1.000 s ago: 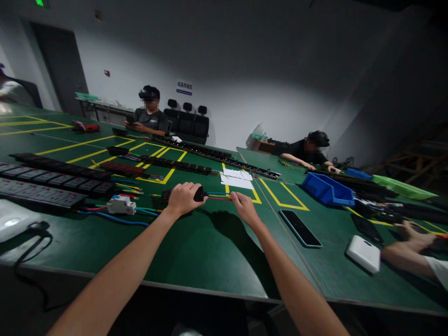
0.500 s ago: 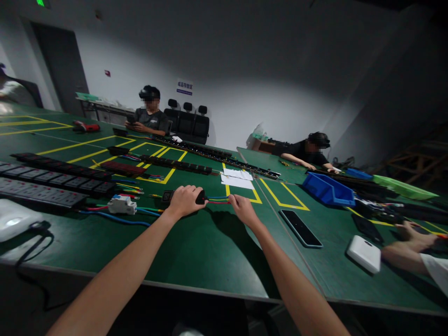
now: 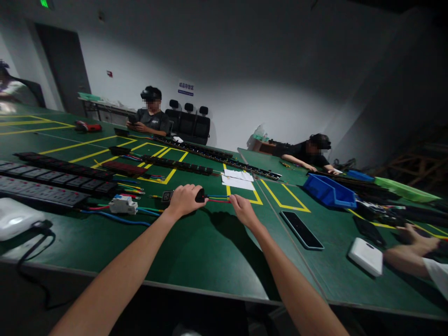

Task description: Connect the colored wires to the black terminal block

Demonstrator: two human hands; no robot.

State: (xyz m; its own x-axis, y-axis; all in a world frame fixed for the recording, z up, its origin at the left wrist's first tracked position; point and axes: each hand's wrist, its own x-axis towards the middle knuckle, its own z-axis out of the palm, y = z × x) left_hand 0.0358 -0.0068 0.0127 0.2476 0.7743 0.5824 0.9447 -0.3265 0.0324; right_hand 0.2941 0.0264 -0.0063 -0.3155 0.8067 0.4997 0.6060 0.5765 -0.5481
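My left hand (image 3: 185, 200) is wrapped over a small black module (image 3: 167, 196), whose end pokes out on both sides of the fingers. Coloured wires (image 3: 217, 198), blue, yellow and red, run from its right end. Those wire ends are pinched between the thumb and fingers of my right hand (image 3: 241, 207), just above the table. A white circuit breaker (image 3: 123, 205) lies left of my left hand, with a blue cable (image 3: 119, 218) and other wires by it. Black power strips (image 3: 45, 190) with rows of sockets are farther left.
A phone (image 3: 301, 229) and a white box-shaped device (image 3: 366, 256) lie on the right. Beyond are a blue bin (image 3: 329, 190), white papers (image 3: 238, 179) and long black strips (image 3: 182, 164). A co-worker's hand (image 3: 416, 242) is at far right; other people sit across the table.
Both hands keep almost the same pose, gripping the module and its wires. The whole view has shifted slightly; a little more yellow wire shows between my hands.
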